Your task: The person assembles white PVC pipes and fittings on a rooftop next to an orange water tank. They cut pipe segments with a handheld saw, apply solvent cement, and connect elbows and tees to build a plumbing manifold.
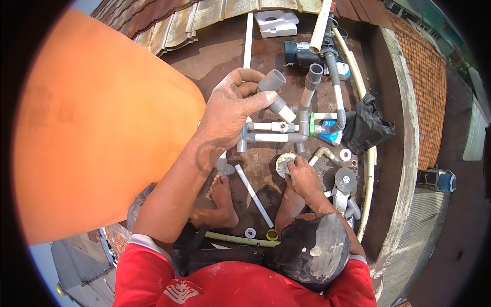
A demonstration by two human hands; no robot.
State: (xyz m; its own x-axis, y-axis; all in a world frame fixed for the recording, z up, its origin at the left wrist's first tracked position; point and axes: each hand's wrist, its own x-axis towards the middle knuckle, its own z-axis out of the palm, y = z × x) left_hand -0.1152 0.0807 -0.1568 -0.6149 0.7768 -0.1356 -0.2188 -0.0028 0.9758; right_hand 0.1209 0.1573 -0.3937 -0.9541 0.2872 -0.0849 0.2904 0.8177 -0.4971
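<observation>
Raised at the centre, my left hand (pixel 225 105) grips a grey PVC pipe fitting (pixel 273 80) between thumb and fingers. A short white pipe stub points out of its lower end. Just beyond and right of it stands an assembly of grey and white PVC pipes (pixel 279 137), with a white valve (pixel 281 127) and an upright grey open socket (pixel 313 74). Lower down, my right hand (pixel 305 176) has its fingers curled at the edge of a round, whitish, stained disc (pixel 284 164). Whatever those fingers pinch is hidden.
A big orange tank (pixel 107 123) fills the left side. A pump (pixel 302 53), black plastic bag (pixel 369 124) and angle grinder (pixel 343 187) lie to the right. A loose white pipe (pixel 254 196) and tape rolls (pixel 272 235) lie near my feet. A low wall (pixel 404 128) borders the right.
</observation>
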